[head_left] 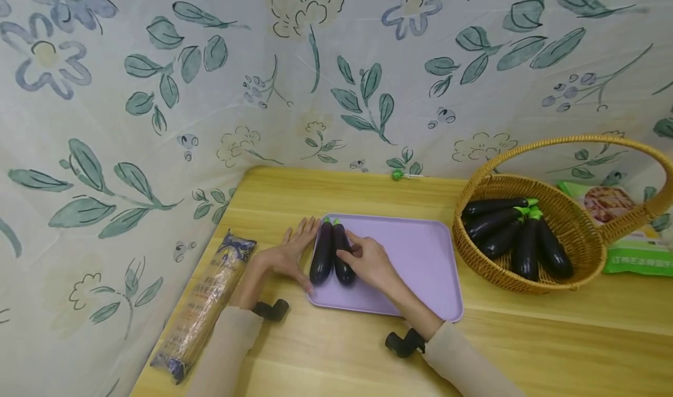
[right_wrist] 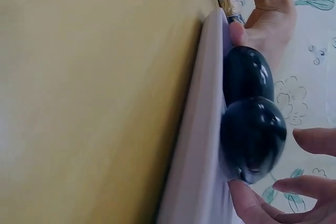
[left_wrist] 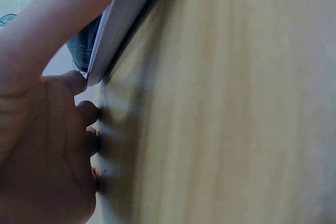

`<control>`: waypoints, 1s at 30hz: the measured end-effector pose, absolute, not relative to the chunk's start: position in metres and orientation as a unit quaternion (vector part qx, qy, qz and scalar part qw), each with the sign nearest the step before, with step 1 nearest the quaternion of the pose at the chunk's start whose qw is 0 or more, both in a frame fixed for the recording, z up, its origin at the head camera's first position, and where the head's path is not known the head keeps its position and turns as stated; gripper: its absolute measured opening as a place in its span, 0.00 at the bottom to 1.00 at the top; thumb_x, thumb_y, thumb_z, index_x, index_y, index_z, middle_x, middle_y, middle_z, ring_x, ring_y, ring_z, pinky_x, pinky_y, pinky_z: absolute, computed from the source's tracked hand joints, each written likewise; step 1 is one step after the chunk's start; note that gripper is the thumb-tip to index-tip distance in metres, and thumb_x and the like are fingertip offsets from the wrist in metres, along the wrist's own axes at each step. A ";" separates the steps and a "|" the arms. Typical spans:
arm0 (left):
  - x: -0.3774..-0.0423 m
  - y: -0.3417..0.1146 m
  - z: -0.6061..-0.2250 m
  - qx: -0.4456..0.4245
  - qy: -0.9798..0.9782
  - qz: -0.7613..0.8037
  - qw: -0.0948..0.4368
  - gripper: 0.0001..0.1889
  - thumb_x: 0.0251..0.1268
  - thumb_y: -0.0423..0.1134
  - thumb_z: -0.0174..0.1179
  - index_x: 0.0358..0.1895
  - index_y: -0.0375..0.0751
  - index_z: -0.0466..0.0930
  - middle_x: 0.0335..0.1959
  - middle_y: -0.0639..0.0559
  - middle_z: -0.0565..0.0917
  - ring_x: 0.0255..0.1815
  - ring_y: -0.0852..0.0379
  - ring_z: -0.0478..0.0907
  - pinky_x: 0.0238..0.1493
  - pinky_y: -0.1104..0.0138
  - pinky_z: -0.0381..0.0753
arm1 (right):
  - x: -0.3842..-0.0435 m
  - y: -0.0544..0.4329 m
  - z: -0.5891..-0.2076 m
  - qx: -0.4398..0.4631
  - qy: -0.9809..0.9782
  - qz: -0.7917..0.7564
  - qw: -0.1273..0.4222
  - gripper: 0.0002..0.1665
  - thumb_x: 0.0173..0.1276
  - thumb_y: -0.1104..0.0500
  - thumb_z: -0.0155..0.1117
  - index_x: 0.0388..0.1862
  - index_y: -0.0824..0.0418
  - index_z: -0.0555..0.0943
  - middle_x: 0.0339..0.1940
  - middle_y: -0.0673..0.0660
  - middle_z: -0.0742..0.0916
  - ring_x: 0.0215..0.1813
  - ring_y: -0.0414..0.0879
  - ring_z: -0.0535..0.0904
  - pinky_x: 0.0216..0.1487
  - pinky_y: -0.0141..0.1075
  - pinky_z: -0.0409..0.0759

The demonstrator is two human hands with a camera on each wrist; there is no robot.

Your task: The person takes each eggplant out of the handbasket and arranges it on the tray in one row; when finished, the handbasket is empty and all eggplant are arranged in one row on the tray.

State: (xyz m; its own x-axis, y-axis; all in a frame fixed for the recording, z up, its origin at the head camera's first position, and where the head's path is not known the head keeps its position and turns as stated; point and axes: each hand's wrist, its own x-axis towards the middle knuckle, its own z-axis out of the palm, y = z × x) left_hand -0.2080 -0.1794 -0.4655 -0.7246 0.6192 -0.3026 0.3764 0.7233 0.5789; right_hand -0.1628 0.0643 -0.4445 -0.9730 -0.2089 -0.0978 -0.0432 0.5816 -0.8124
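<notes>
Two dark purple eggplants lie side by side at the left end of a lilac tray point(head_left: 410, 263), green stems toward the wall: a left eggplant point(head_left: 322, 256) and a right eggplant point(head_left: 344, 268). My left hand point(head_left: 288, 260) spreads its fingers along the tray's left rim, thumb at the near corner. The right hand point(head_left: 370, 263) is at the right eggplant's right side, its thumb over the top in the head view. From the right wrist, a gap shows between that thumb point(right_wrist: 317, 141) and the rounded eggplant end, with a fingertip low beside it.
A wicker basket point(head_left: 473, 257) with a tall handle holds several eggplants, right of the tray. Behind it lies a green food packet point(head_left: 638, 251). A long pack of noodles point(head_left: 202, 309) lies at the left table edge. Near the wall is a small green-headed stick point(head_left: 398, 175).
</notes>
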 end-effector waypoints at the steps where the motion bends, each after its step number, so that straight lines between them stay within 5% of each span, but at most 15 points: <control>1: -0.208 -0.179 -0.465 0.279 0.895 0.246 0.245 0.83 0.34 0.56 0.86 0.84 0.40 0.25 0.85 0.38 0.23 0.85 0.37 0.18 0.82 0.37 0.20 | -0.163 0.067 -0.443 -0.070 0.884 -0.452 0.093 0.37 0.73 0.50 0.68 0.76 0.62 0.71 0.49 0.63 0.89 0.50 0.52 0.86 0.48 0.43 0.87; 9: -0.207 -0.176 -0.461 0.276 0.899 0.240 0.243 0.84 0.32 0.56 0.87 0.84 0.39 0.25 0.85 0.37 0.24 0.85 0.38 0.19 0.82 0.38 0.21 | -0.154 0.117 -0.415 -0.118 0.876 -0.449 0.132 0.44 0.77 0.42 0.62 0.83 0.57 0.61 0.75 0.66 0.76 0.71 0.62 0.77 0.68 0.57 0.80; 13: -0.206 -0.177 -0.462 0.280 0.898 0.240 0.241 0.84 0.33 0.55 0.87 0.84 0.39 0.25 0.85 0.37 0.24 0.85 0.37 0.19 0.82 0.38 0.21 | -0.145 0.162 -0.395 -0.137 0.877 -0.445 0.123 0.43 0.79 0.41 0.59 0.83 0.59 0.61 0.77 0.66 0.74 0.74 0.64 0.74 0.72 0.59 0.77; 20: -0.207 -0.181 -0.468 0.284 0.896 0.248 0.235 0.84 0.32 0.56 0.87 0.84 0.38 0.25 0.84 0.35 0.23 0.85 0.35 0.19 0.81 0.35 0.22 | -0.133 0.254 -0.361 -0.100 0.913 -0.388 0.078 0.41 0.82 0.41 0.54 0.83 0.61 0.61 0.75 0.70 0.75 0.69 0.68 0.76 0.66 0.64 0.77; 30: -0.208 -0.180 -0.468 0.284 0.894 0.250 0.242 0.85 0.33 0.58 0.86 0.84 0.42 0.24 0.84 0.37 0.22 0.85 0.37 0.17 0.81 0.36 0.20 | -0.136 0.354 -0.380 0.041 0.945 -0.324 0.030 0.47 0.83 0.40 0.49 0.86 0.61 0.44 0.73 0.85 0.66 0.68 0.82 0.65 0.54 0.73 0.71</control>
